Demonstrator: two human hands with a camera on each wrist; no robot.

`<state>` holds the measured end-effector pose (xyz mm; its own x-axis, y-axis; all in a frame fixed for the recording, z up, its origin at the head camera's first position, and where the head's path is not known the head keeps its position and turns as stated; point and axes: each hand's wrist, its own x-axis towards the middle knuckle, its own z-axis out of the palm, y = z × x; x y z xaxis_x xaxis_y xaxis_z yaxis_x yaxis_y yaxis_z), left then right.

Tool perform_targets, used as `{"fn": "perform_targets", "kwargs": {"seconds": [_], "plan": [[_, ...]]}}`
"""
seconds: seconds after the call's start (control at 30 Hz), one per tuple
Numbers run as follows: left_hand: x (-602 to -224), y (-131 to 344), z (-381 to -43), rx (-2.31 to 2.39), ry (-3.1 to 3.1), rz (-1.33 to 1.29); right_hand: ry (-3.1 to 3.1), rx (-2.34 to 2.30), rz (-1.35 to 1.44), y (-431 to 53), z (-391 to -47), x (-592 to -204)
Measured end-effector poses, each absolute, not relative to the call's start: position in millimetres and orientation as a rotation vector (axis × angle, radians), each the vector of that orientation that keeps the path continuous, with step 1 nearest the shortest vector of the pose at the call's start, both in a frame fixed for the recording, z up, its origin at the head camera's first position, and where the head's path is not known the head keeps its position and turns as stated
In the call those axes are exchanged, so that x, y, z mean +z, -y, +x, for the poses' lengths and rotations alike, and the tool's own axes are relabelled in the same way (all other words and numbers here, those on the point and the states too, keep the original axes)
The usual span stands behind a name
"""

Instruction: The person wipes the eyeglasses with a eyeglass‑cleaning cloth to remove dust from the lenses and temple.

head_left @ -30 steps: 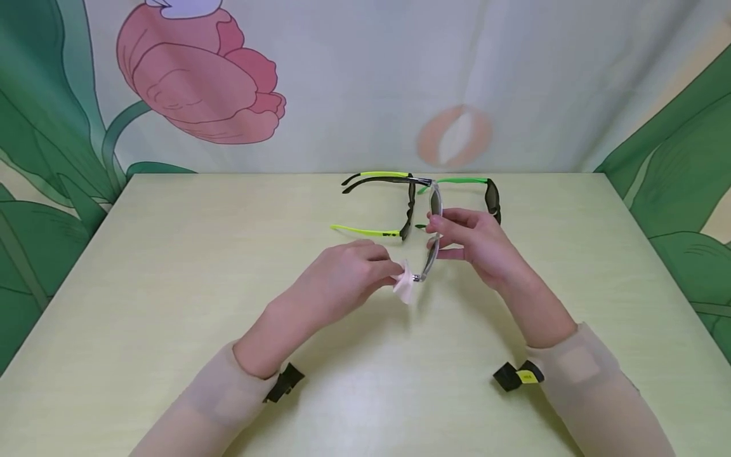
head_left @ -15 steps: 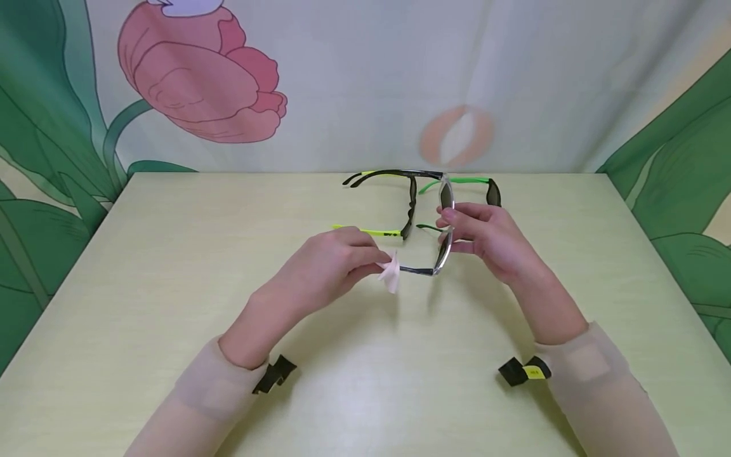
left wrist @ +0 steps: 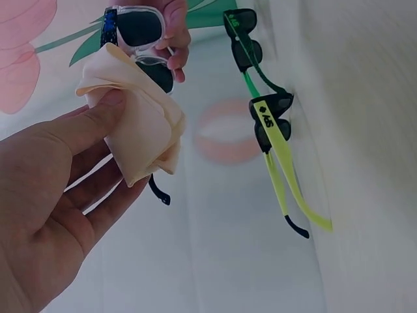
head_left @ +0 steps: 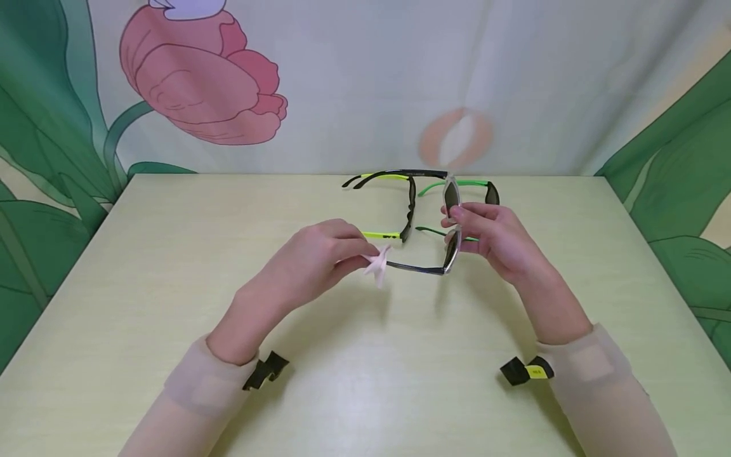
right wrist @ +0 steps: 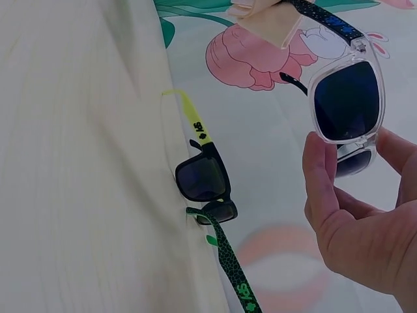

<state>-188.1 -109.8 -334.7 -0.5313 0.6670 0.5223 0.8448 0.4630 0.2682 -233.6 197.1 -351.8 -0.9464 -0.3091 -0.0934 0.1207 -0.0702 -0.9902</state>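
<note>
Held above the table is a pair of sunglasses (right wrist: 346, 101) with a clear frame, dark lenses and black temples. My right hand (head_left: 499, 244) pinches it by the middle of the frame, near the bridge. My left hand (head_left: 311, 263) grips a folded pale cloth (left wrist: 140, 124) between thumb and fingers. In the head view the cloth wraps the end of the nearer temple (head_left: 419, 268); the temple's tip is hidden in it. The farther temple (head_left: 400, 172) stretches out to the left, untouched.
Two more sunglasses lie on the table (head_left: 171, 285) toward its back edge: a black pair with yellow temples (left wrist: 279, 137) and a pair with green temples (right wrist: 231, 267). My right hand partly hides the green pair in the head view. Behind hangs a flower-print curtain (head_left: 354, 82).
My left hand has slid the cloth leftward along the nearer temple, from close to the hinge toward its tip. The right hand has shifted slightly right with the sunglasses.
</note>
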Motion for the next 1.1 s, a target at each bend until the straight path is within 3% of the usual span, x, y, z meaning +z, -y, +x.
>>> {"fn": "perform_targets", "kwargs": {"seconds": [0.53, 1.1], "plan": [[-325.1, 131.1, -195.0, -0.658, 2.484, -1.064, -1.926, -2.078, -0.155, -202.7, -238.3, -353.0], [-330.1, 95.9, -177.2, -0.59, 2.394, -1.302, -1.991, -1.987, -0.183, -185.1, -233.5, -361.3]]}}
